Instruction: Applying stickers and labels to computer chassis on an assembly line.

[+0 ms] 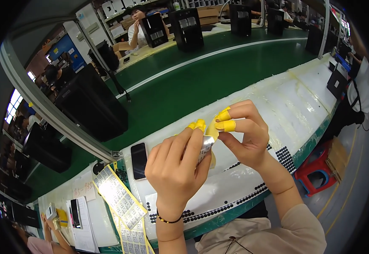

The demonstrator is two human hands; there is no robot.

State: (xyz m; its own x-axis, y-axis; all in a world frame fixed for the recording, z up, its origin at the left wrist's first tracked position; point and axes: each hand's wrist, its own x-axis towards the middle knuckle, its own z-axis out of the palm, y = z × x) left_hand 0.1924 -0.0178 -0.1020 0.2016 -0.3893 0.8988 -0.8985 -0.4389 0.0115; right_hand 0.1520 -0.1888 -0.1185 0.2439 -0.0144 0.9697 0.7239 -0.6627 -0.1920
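Note:
My left hand (174, 167) is closed around a silver label sheet (206, 146) in front of me, above the white-covered bench. Its fingertips are wrapped in yellow tape, and a dark beaded bracelet is on the wrist. Close beside it, my right hand (250, 137) has its taped fingers bent against a pale yellow strip (211, 130) that stands up from the silver sheet. The left hand's fingers hide part of the sheet. Beneath both hands, small round black pads (231, 213) run in rows along a white sheet.
Printed label sheets (118, 197) overlap at the left, near a phone (139, 161). A metal frame post (55, 108) rises beyond them. Large black cases (93, 103) stand farther left. A red stool (318, 171) is at the right. Other people sit across the green floor and at both sides.

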